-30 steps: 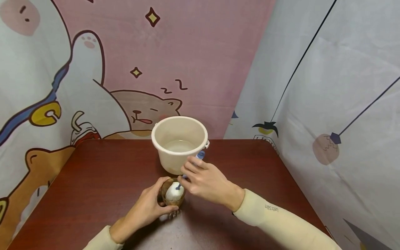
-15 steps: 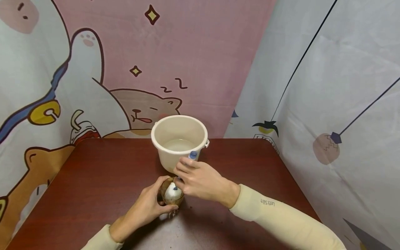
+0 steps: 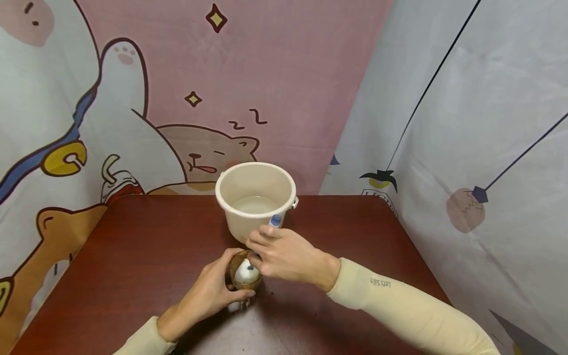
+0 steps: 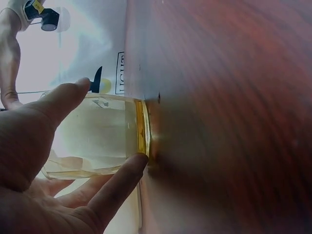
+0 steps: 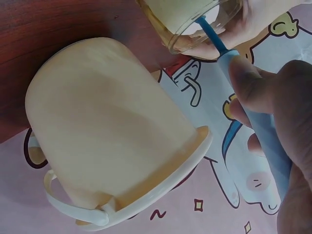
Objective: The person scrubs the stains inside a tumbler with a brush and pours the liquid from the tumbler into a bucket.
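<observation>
My left hand [image 3: 213, 286] grips an amber glass cup [image 4: 92, 131], with thumb and fingers on opposite sides of its wall. In the left wrist view the cup's base is at or close to the tabletop; I cannot tell whether it touches. Inside the cup sits the white, rounded sponge head [image 3: 244, 274] of a cup brush, its narrow blue neck rising from it. My right hand [image 3: 286, 257] holds the brush's blue handle [image 5: 267, 134], fingers wrapped round it. The handle's blue end sticks up past the fingers, in front of the bucket. Part of the neck is hidden by my fingers in the head view.
A cream plastic bucket [image 3: 241, 224] with shallow clear liquid at its bottom stands just behind the cup. Its handle [image 5: 73, 207] hangs at the side. The reddish-brown table [image 3: 146, 246] has small drops near the cup. Cartoon-printed cloth [image 3: 284, 74] hangs behind and beside it.
My right hand has shifted a little left with the brush handle, and the brush head now sits slightly differently in the cup. The left hand keeps its hold on the cup in place.
</observation>
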`<action>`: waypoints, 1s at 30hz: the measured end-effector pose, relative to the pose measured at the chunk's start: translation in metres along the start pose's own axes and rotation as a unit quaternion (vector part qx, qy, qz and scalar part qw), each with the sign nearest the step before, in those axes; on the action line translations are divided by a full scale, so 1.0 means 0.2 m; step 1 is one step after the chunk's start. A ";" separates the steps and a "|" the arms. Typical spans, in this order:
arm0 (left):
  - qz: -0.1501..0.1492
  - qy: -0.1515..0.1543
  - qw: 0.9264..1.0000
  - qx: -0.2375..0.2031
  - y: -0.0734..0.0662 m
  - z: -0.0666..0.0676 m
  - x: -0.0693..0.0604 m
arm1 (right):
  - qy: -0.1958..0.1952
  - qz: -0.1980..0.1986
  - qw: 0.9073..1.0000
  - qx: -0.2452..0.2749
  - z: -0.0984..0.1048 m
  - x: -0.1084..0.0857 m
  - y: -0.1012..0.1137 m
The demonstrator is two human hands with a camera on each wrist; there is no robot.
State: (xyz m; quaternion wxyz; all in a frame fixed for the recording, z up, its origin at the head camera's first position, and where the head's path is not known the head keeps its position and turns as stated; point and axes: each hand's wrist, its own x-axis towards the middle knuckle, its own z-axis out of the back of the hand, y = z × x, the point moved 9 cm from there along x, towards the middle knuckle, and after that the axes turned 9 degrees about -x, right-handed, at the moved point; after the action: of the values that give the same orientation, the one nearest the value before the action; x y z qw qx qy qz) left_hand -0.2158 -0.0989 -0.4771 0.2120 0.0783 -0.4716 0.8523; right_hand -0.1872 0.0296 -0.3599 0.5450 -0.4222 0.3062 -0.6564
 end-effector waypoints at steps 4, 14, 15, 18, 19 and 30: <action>-0.009 -0.006 1.000 0.005 -0.01 0.00 0.01 | -0.007 -0.001 1.000 0.002 -0.01 0.00 -0.01; -0.004 -0.001 1.000 -0.007 -0.02 -0.01 0.02 | -0.014 0.013 1.000 -0.010 -0.01 0.01 -0.01; -0.004 -0.001 1.000 -0.008 -0.02 -0.01 0.02 | -0.014 0.013 1.000 -0.010 -0.01 0.01 -0.01; -0.003 0.002 1.000 -0.010 -0.01 -0.01 0.02 | -0.016 0.012 1.000 -0.012 -0.01 0.01 -0.02; -0.002 0.003 1.000 -0.012 -0.01 -0.01 0.02 | -0.017 0.012 1.000 -0.011 -0.01 0.01 -0.02; 0.003 -0.006 1.000 -0.012 -0.01 0.00 0.01 | -0.051 0.008 0.998 -0.025 0.06 0.01 -0.08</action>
State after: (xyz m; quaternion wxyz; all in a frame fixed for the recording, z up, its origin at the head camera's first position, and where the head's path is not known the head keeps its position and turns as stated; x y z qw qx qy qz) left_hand -0.2164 -0.0974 -0.4752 0.2074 0.0789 -0.4829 0.8471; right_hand -0.1844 0.0322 -0.3403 0.5545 -0.4662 0.2981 -0.6215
